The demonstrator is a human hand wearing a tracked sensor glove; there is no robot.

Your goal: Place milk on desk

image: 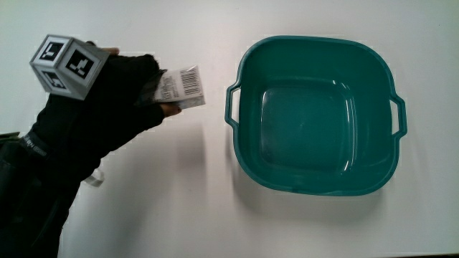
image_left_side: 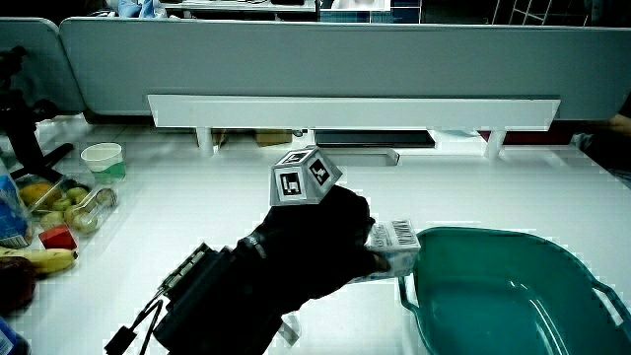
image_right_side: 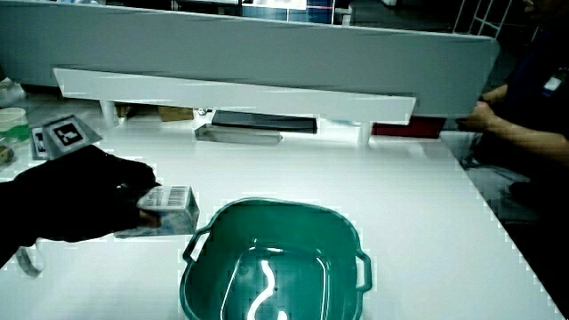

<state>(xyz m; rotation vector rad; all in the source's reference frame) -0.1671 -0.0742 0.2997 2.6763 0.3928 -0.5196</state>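
Observation:
The milk is a small white carton [image: 183, 88] with a barcode on its side. The gloved hand [image: 136, 89] is shut on it and holds it above the white desk [image: 165, 193], beside the teal basin [image: 247, 154]. In both side views the carton [image_left_side: 396, 240] [image_right_side: 169, 210] sticks out of the black fingers, close to the basin's handle [image_right_side: 192, 244]. The patterned cube [image: 66, 64] rides on the back of the hand. The carton's underside is hidden, so I cannot tell whether it touches the desk.
The teal basin [image_left_side: 463, 330] has nothing in it. In a side view a container of fruit [image_left_side: 61, 202], a banana [image_left_side: 39, 259] and a small white cup [image_left_side: 103, 158] stand near the table's edge. A low grey partition [image_left_side: 345, 59] with a white shelf [image_left_side: 355, 110] closes off the table.

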